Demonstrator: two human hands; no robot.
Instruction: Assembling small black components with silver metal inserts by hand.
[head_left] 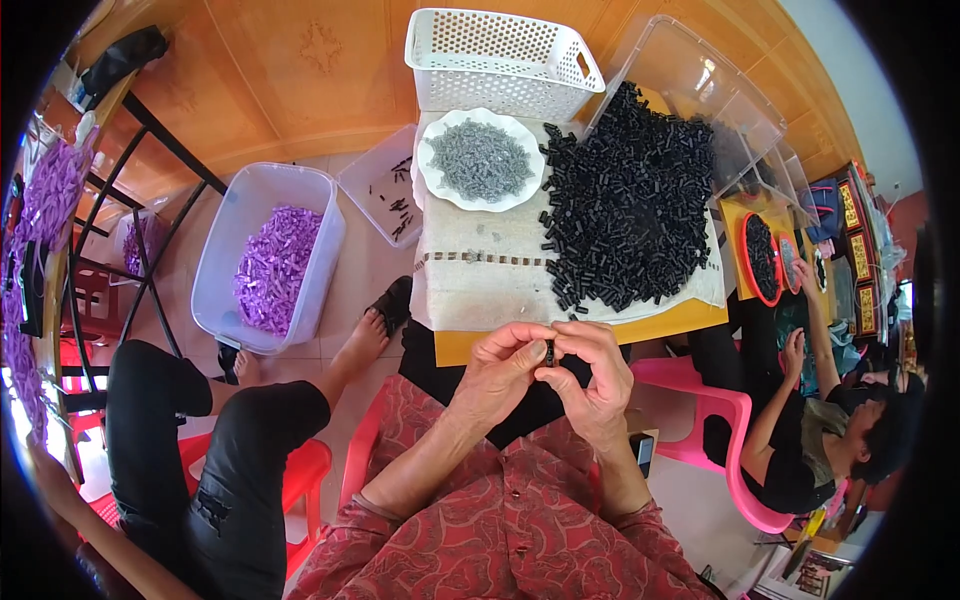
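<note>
Close to the table's front edge, my left hand (505,365) and my right hand (592,375) meet, thumbs and fingertips pinched together. Between them is a small black plastic piece (549,352), mostly covered by the fingers. It looks like the pieces in the big black heap (635,200) spread on the cloth (480,290) beyond my right hand. Farther back on the left, a white scalloped plate (428,185) carries a mound of small grey translucent pieces (481,160).
Behind the plate stands a white perforated basket (505,90); a clear plastic box (700,75) lies tipped behind the heap. On the floor at left is a clear tub (215,290) of purple pieces (275,270). A person sits on each side; the right one reaches toward a red tray (762,295).
</note>
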